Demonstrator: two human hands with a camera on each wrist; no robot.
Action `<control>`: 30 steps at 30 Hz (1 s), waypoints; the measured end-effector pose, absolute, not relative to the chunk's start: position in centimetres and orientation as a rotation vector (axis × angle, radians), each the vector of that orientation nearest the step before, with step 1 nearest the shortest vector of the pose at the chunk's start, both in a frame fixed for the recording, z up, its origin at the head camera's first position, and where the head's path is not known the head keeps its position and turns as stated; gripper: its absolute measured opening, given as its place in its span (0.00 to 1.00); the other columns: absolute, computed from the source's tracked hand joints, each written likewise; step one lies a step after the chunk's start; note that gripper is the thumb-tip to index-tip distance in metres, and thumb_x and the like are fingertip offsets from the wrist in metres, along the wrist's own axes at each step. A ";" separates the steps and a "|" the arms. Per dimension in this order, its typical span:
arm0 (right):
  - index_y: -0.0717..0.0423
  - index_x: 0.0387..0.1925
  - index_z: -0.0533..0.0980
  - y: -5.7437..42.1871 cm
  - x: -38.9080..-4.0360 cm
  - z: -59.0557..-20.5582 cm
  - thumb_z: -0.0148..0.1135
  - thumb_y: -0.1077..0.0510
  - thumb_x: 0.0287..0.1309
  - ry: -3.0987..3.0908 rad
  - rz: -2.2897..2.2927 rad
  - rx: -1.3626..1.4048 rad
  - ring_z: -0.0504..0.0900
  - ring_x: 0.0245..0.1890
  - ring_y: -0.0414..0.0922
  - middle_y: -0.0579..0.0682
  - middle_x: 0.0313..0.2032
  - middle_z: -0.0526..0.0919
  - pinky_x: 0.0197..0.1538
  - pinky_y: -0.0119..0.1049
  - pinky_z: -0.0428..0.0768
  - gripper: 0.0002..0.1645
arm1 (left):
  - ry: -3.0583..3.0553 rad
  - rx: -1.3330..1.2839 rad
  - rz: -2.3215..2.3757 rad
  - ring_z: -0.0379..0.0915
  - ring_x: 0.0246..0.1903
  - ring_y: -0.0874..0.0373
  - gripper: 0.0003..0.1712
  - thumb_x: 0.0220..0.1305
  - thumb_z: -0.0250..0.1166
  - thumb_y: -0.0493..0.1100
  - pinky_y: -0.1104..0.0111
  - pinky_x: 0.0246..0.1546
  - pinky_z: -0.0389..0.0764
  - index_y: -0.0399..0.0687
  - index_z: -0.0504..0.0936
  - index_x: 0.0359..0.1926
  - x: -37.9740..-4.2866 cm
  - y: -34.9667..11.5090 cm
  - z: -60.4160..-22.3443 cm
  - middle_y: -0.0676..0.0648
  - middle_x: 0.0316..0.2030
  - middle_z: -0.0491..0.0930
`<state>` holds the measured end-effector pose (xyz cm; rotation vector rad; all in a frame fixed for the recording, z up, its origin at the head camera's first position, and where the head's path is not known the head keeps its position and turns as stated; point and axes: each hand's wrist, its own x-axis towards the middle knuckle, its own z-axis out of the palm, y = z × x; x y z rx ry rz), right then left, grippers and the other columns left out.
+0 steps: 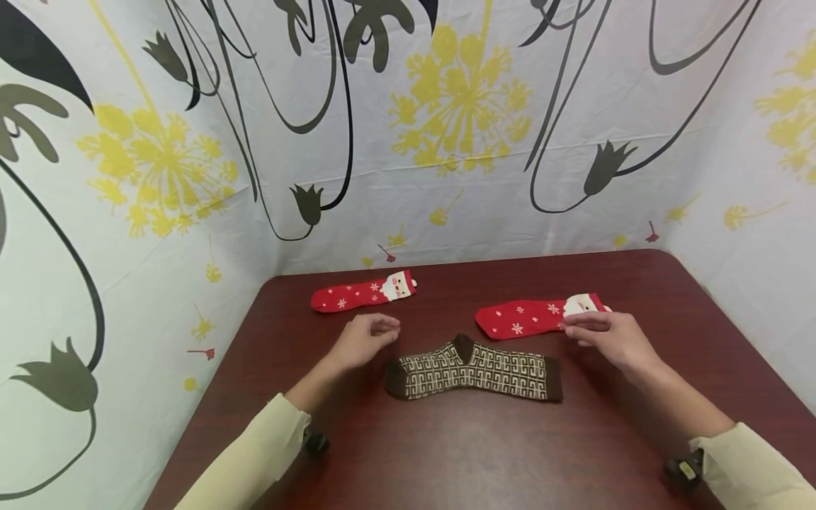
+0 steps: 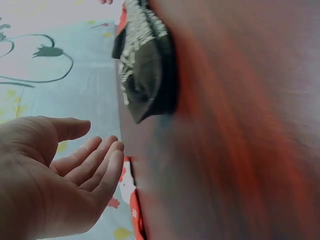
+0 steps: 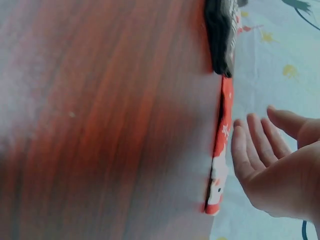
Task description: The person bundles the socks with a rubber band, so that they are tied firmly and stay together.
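A dark brown sock with a cream maze pattern (image 1: 440,372) lies flat across the middle of the table, heel toward the back. My left hand (image 1: 362,341) hovers just beyond its toe end, fingers loosely bent and holding nothing. The left wrist view shows that hand (image 2: 75,175) with thumb and fingers apart, below the sock's dark toe (image 2: 147,75). My right hand (image 1: 612,340) is over the cuff end of a red Santa sock (image 1: 523,319), partly covering it. In the right wrist view the right hand (image 3: 275,160) is empty, fingers relaxed, beside the red sock (image 3: 222,135).
A second red Santa sock (image 1: 363,294) lies at the back left of the dark reddish-brown table (image 1: 472,453). Behind the table and along its sides hangs a white cloth (image 1: 357,156) printed with flowers and stems.
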<state>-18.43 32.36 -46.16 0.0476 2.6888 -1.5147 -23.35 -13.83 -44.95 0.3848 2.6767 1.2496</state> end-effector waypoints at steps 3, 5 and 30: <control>0.65 0.67 0.78 32.9 -18.9 -45.9 0.69 0.47 0.73 2.689 -1.582 0.151 0.87 0.47 0.40 0.68 0.65 0.79 0.44 0.26 0.83 0.32 | 2.622 0.387 1.346 0.85 0.56 0.50 0.19 0.73 0.70 0.38 0.54 0.60 0.82 0.37 0.84 0.62 -24.3 -13.2 -44.7 0.45 0.53 0.88; 0.63 0.70 0.76 33.3 -19.2 -45.7 0.66 0.43 0.74 2.692 -1.625 0.215 0.83 0.49 0.34 0.67 0.68 0.75 0.45 0.23 0.82 0.35 | 2.599 0.392 1.403 0.84 0.58 0.49 0.22 0.72 0.70 0.37 0.55 0.61 0.81 0.36 0.82 0.64 -24.9 -12.6 -44.5 0.43 0.56 0.87; 0.69 0.76 0.65 37.6 -25.3 -48.2 0.49 0.51 0.84 2.774 -1.526 0.333 0.69 0.72 0.67 0.72 0.70 0.72 0.69 0.64 0.70 0.32 | 2.271 0.166 1.821 0.80 0.63 0.49 0.30 0.72 0.71 0.39 0.60 0.60 0.81 0.36 0.76 0.71 -28.9 -1.3 -46.9 0.38 0.64 0.82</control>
